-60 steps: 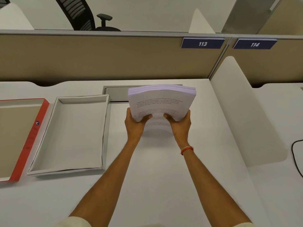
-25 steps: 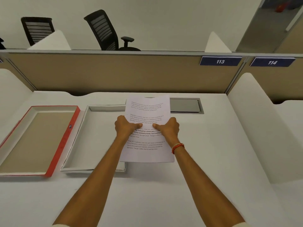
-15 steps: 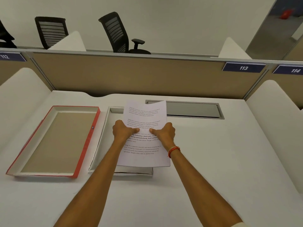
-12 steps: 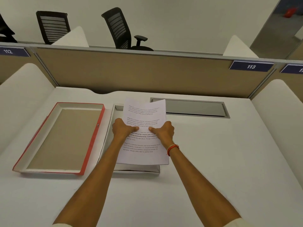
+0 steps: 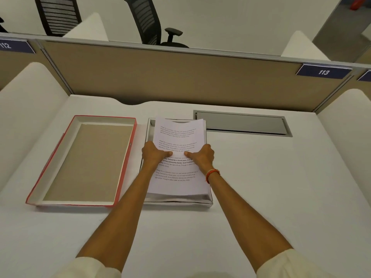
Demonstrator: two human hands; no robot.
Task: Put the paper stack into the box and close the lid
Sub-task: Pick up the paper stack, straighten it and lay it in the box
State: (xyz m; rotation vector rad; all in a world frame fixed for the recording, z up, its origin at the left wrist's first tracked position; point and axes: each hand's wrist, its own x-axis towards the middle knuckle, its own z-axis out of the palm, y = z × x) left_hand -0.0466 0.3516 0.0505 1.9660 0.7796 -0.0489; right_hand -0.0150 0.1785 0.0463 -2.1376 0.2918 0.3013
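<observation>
Stack (image 5: 177,157) is over the box (image 5: 208,200), lowered w/in the walls; can't tell if it's on the bottom. Far edge curls up. L hand (image 5: 153,155) and R hand (image 5: 201,156) each clamp a side edge, thumbs on top sheet, fingers under. Lid (image 5: 80,161) lies open-side up just left of box, untouched. Left to do, imo: let go, seat stack flat, flip lid on.

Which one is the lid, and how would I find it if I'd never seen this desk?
Start at the white desk. Two shallow trays lie side by side there; the hands are setting the paper stack into the right one, the box. The lid is the tray to its left: the only one with red outer walls and a bare brown inside.
</observation>
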